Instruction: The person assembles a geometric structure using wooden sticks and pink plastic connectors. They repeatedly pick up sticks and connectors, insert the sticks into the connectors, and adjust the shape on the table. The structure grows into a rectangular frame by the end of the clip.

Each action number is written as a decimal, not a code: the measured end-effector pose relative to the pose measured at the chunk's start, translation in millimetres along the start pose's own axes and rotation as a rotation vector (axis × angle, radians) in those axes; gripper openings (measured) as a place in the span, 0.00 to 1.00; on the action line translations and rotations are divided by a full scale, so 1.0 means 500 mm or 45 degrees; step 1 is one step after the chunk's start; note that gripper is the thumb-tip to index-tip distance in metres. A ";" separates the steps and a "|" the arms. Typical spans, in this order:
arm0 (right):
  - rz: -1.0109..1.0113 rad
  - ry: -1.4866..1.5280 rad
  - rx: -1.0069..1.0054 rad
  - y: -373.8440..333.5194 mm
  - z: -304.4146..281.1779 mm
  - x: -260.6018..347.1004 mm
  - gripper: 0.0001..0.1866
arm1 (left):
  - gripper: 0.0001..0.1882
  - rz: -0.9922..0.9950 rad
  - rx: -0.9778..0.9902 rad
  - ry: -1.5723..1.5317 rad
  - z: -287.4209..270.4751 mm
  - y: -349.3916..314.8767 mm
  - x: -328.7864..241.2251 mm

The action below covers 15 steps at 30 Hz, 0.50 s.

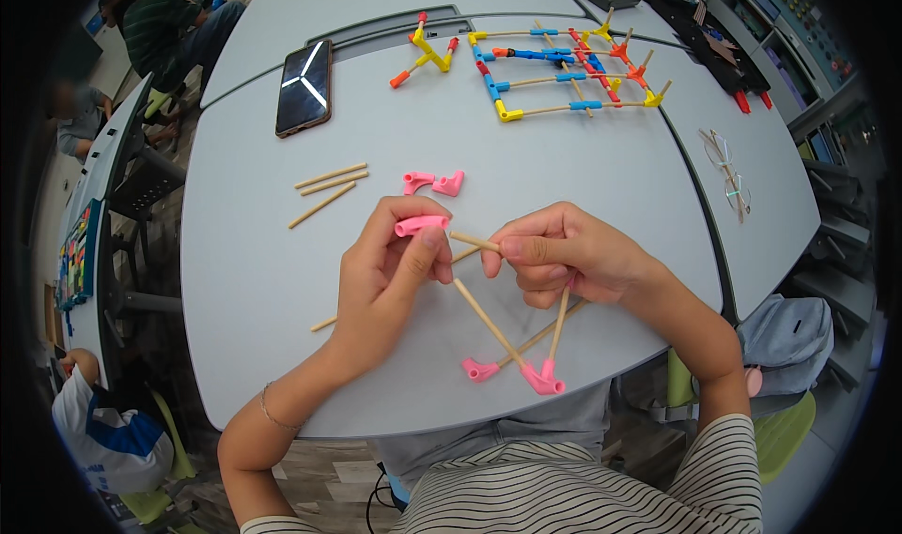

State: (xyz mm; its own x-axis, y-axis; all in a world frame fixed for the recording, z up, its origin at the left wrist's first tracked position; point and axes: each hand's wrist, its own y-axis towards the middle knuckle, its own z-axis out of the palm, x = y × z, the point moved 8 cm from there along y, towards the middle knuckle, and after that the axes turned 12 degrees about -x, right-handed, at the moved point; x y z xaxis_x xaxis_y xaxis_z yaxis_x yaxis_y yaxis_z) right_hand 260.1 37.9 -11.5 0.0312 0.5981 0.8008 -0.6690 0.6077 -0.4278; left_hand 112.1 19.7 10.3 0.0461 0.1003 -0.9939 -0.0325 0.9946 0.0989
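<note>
My left hand [381, 271] pinches a pink plastic connector [421, 225] between thumb and fingers. Facing it, my right hand [573, 252] grips a wooden stick [474, 242], whose free end points at the connector with a small gap between them. A bit of pink shows under the right hand's fingers, where another stick [560, 323] runs down to a pink corner connector [543, 378]. One more stick [484, 316] slants up from that corner toward my left hand. Beside it lies a pink connector [481, 371] near a stick partly covered by the others.
Two loose pink connectors [448, 183] and several sticks [331, 176] lie beyond my left hand. Farther back are a phone [304, 88], a small yellow-red stick piece [430, 55] and a colourful stick frame [573, 78]. Thin sticks [725, 168] rest on the right table.
</note>
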 end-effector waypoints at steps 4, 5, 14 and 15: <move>-0.014 -0.042 -0.054 -0.004 0.010 0.001 0.18 | 0.11 -0.059 -0.024 -0.129 -0.017 0.015 0.013; -0.020 -0.016 -0.080 -0.004 0.006 0.004 0.18 | 0.11 -0.079 -0.011 -0.154 -0.014 0.014 0.015; -0.182 -0.031 -0.281 -0.004 -0.029 0.045 0.16 | 0.10 -0.375 0.077 -0.249 0.007 0.004 0.035; -0.190 -0.055 -0.329 -0.006 -0.033 0.054 0.16 | 0.09 -0.364 0.101 -0.227 0.006 0.004 0.036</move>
State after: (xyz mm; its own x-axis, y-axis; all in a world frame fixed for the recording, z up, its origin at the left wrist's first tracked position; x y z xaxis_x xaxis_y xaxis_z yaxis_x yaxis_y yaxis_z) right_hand 275.1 60.5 4.5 0.0796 0.4723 0.8778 -0.4481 0.8036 -0.3918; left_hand 115.6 23.5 -7.3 0.2160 -0.1864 -0.9584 0.0847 0.9815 -0.1718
